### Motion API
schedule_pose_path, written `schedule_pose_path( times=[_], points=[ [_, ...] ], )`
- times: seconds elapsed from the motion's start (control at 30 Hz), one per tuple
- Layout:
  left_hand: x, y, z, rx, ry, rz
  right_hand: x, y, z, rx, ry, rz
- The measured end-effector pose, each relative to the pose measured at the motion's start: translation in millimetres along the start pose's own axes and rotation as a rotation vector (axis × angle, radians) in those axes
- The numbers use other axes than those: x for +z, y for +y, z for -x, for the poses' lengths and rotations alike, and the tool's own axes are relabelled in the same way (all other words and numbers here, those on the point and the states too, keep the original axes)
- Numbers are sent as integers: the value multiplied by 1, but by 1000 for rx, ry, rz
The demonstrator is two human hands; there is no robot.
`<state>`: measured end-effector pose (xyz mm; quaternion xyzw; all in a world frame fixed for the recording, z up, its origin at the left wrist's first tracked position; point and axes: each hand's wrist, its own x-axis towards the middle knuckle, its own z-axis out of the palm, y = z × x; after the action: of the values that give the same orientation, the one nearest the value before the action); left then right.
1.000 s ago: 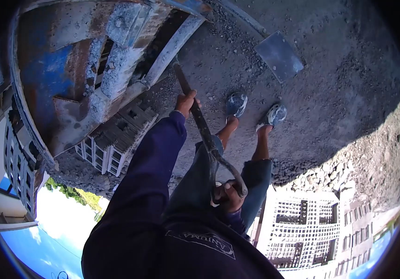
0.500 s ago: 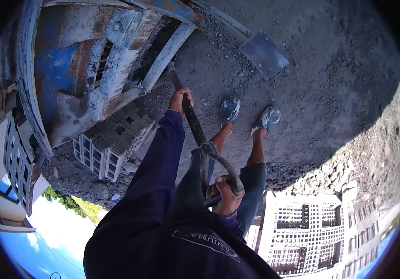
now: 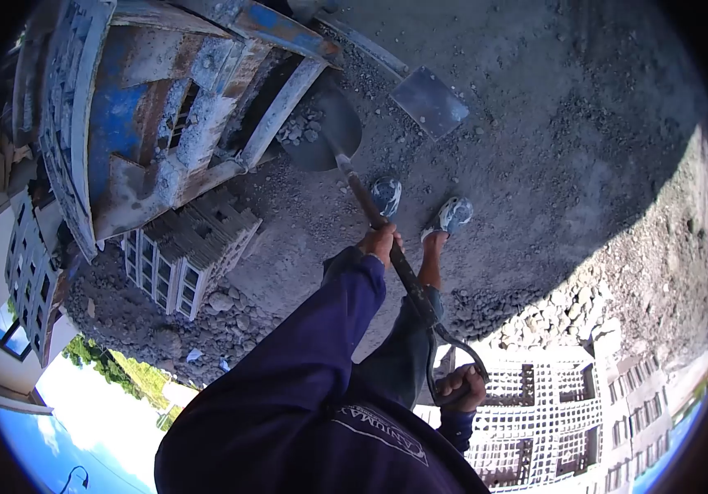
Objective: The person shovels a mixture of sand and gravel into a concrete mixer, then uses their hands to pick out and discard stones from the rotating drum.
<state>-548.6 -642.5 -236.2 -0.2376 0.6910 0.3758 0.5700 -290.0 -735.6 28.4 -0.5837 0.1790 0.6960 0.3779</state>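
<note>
While holding the shovel (image 3: 410, 281) beside the metal frame (image 3: 286, 112), with left hand (image 3: 380, 241) closed round the shaft (image 3: 362, 195) and right hand (image 3: 462, 390) round the handle (image 3: 463, 346), could knock the blade (image 3: 334, 119) on that metal frame or, by tilting, spill gravel (image 3: 303, 128).

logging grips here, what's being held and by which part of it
A shovel: the left hand grips its shaft, and the right hand holds the looped handle at the end.
</note>
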Motion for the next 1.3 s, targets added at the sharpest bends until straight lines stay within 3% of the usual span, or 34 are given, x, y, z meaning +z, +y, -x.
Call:
schedule_pose_path(
  times=[0.13, 0.27, 0.33, 0.37, 0.4, 0.43, 0.5, 0.53, 0.57, 0.63, 0.7, 0.73, 0.77, 0.87, 0.93, 0.97, 1.0, 1.07, 1.1, 1.13, 1.23, 1.27, 1.3],
  points=[
    [44, -56, 78, -74, -13, -153, -31, -24, 85, -121, 184, -91],
    [112, -123, 136, 120, -128, -460, -113, -35, 143, -224, 60, -205],
    [166, -147, 157, 40, -146, -550, -116, -31, 162, -332, 349, -251],
    [189, -154, 161, 91, -234, -652, -121, -29, 157, -347, 299, -307],
    [218, -150, 172, 179, -309, -717, -117, -29, 151, -359, 252, -360],
    [247, -144, 180, 263, -378, -779, -114, -30, 142, -314, 256, -606],
    [309, -90, 214, 350, -498, -905, -90, -48, 115, -167, 307, -803],
    [339, -72, 210, 402, -531, -996, -38, -71, 111, -86, 271, -1069],
    [356, -66, 210, 455, -566, -1086, -33, -71, 100, -93, 134, -1105],
    [368, -67, 206, 390, -539, -1074, -18, -88, 98, -162, 202, -1021],
    [350, -82, 194, 238, -480, -1035, -55, -74, 108, -230, 160, -928],
    [327, -88, 196, 192, -481, -1045, -41, -83, 129, -236, 174, -853],
    [295, -116, 163, 81, -527, -970, -51, -79, 145, -238, 235, -750],
    [206, -142, 174, -48, -273, -780, -53, -78, 182, -213, 483, -445],
    [147, -147, 166, -113, -188, -690, -133, -53, 186, -301, 166, -344],
    [124, -140, 169, -100, -180, -632, -124, -51, 190, -245, 342, -334],
    [104, -139, 166, -86, -187, -580, -97, -56, 194, -146, 303, -383],
    [81, -113, 162, -105, -113, -380, -48, -71, 179, -79, 431, -231],
    [72, -96, 152, -141, -75, -349, -47, -69, 163, -102, 202, -166],
    [65, -78, 139, -170, -39, -316, -19, -77, 150, -73, 206, -100],
    [46, -28, 100, -1, 43, -158, 29, -72, 101, -24, 38, -52],
    [45, -5, 91, 75, 65, -105, 56, -68, 90, -40, 76, -6],
    [39, 18, 74, -1, 34, -112, 81, -63, 79, -39, 63, 5]
  ],
)
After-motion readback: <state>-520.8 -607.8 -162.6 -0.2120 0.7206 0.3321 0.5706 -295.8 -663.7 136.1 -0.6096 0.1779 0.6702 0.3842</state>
